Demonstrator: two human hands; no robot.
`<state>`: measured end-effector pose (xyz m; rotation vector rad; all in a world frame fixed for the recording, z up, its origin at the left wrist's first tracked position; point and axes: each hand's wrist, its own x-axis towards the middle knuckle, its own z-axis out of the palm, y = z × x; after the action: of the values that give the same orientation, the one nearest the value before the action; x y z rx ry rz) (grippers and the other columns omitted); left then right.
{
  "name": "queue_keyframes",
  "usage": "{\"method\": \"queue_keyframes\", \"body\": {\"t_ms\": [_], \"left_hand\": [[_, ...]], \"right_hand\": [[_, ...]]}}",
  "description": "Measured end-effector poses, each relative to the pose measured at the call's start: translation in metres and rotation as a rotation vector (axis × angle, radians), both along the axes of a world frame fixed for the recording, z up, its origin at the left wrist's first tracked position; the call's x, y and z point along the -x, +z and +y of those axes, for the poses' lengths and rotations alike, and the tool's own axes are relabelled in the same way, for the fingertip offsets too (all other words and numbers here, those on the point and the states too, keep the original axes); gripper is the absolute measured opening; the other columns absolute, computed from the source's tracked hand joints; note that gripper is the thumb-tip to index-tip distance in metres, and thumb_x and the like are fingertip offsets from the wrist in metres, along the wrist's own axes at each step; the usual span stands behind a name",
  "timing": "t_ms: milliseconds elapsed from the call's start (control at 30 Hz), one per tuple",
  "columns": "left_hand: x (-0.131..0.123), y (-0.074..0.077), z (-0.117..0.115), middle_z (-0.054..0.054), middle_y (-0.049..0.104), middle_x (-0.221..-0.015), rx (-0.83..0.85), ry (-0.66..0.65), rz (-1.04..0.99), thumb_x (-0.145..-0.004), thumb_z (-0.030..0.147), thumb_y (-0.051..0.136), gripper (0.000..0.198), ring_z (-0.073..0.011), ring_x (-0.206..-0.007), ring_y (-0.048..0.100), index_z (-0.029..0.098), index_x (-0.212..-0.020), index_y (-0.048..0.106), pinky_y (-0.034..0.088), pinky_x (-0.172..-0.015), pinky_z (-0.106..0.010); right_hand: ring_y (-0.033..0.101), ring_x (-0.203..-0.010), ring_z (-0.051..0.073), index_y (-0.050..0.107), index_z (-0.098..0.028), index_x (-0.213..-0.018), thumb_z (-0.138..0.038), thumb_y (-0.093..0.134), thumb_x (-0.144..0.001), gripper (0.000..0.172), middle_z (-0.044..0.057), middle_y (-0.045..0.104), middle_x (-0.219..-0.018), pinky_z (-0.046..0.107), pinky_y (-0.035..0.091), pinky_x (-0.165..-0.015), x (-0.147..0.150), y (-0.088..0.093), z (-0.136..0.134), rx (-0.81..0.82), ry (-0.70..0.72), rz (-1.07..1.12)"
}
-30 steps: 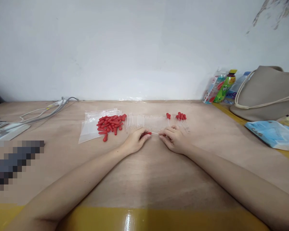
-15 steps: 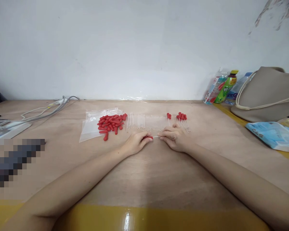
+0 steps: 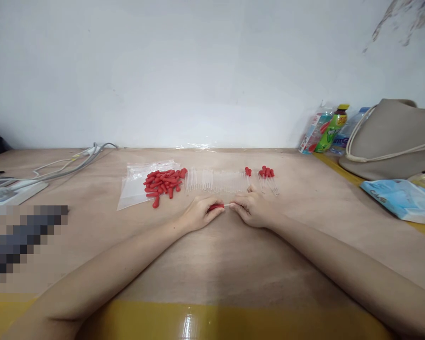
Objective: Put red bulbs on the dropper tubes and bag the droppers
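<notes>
My left hand [image 3: 200, 213] pinches a red rubber dropper bulb [image 3: 217, 206] between thumb and fingers. From the right, my right hand [image 3: 252, 208] grips a thin clear dropper tube [image 3: 227, 205], whose end meets the mouth of the bulb. How deep the tube sits in the bulb I cannot tell. Beyond my hands lies a row of clear tubes [image 3: 201, 179]. A heap of red bulbs [image 3: 163, 181] rests on a clear plastic bag [image 3: 131, 191] to the left. Several droppers with red bulbs fitted [image 3: 267, 173] lie behind my right hand.
White and grey cables [image 3: 81, 163] and a power strip [image 3: 14, 192] lie on the wooden table [image 3: 184, 269] at left. Bottles [image 3: 331, 130], a beige bag [image 3: 389, 137] and a blue tissue pack [image 3: 400, 198] stand or lie at right. A wall closes off the back.
My right hand has moved slightly left and toward me, bringing the tube closer to my left hand. Less of the tube shows between my hands, and more of the red bulb is visible.
</notes>
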<state>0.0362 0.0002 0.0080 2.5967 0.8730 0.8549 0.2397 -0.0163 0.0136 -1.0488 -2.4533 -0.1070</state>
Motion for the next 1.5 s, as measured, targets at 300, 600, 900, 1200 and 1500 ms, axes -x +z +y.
{"method": "queue_keyframes", "body": {"t_ms": [300, 600, 900, 1200, 1500], "left_hand": [[-0.001, -0.001, 0.002, -0.002, 0.062, -0.073, -0.096, -0.015, -0.018, -0.084, 0.026, 0.05, 0.014, -0.0113, -0.064, 0.056, 0.015, -0.085, 0.059, 0.043, -0.06, -0.022], [0.002, 0.001, 0.007, -0.007, 0.052, -0.1, -0.049, 0.106, -0.052, -0.074, 0.037, 0.062, 0.051, -0.0161, -0.08, 0.053, 0.018, -0.117, 0.041, 0.047, -0.07, -0.03], [0.003, 0.0, 0.007, -0.004, 0.049, -0.089, -0.012, 0.095, -0.004, -0.079, 0.029, 0.054, 0.026, -0.0133, -0.073, 0.051, 0.017, -0.102, 0.052, 0.046, -0.067, -0.027], [0.004, -0.002, 0.008, -0.003, 0.05, -0.088, -0.009, 0.078, -0.008, -0.079, 0.029, 0.054, 0.021, -0.0131, -0.073, 0.05, 0.018, -0.097, 0.055, 0.045, -0.068, -0.027], [0.003, -0.002, 0.009, -0.004, 0.051, -0.086, -0.017, 0.065, -0.009, -0.08, 0.029, 0.053, 0.019, -0.0134, -0.071, 0.051, 0.018, -0.095, 0.056, 0.044, -0.066, -0.028]], "right_hand": [[0.051, -0.061, 0.011, 0.058, -0.017, -0.072, -0.026, 0.034, -0.09, 0.031, 0.002, 0.064, -0.069, 0.029, 0.024, -0.071, 0.006, 0.003, 0.006, 0.191, 0.0, -0.013], [0.055, -0.066, 0.013, 0.063, -0.018, -0.073, -0.022, 0.047, -0.078, 0.017, 0.002, 0.065, -0.072, 0.024, 0.034, -0.063, -0.02, 0.036, 0.013, 0.216, -0.186, 0.013], [0.058, -0.068, 0.022, 0.063, -0.017, -0.063, -0.042, 0.048, -0.073, 0.03, 0.009, 0.064, -0.07, 0.027, 0.035, -0.055, -0.051, 0.044, 0.06, 0.363, -0.996, 0.101], [0.061, -0.077, 0.025, 0.067, -0.014, -0.071, -0.036, 0.047, -0.074, 0.029, 0.014, 0.065, -0.074, 0.031, 0.039, -0.063, -0.037, 0.02, 0.075, 0.338, -0.988, 0.026], [0.061, -0.081, 0.025, 0.067, -0.016, -0.08, -0.041, 0.041, -0.078, 0.036, 0.015, 0.066, -0.085, 0.031, 0.04, -0.065, -0.044, 0.019, 0.077, 0.271, -1.027, -0.057]]}}
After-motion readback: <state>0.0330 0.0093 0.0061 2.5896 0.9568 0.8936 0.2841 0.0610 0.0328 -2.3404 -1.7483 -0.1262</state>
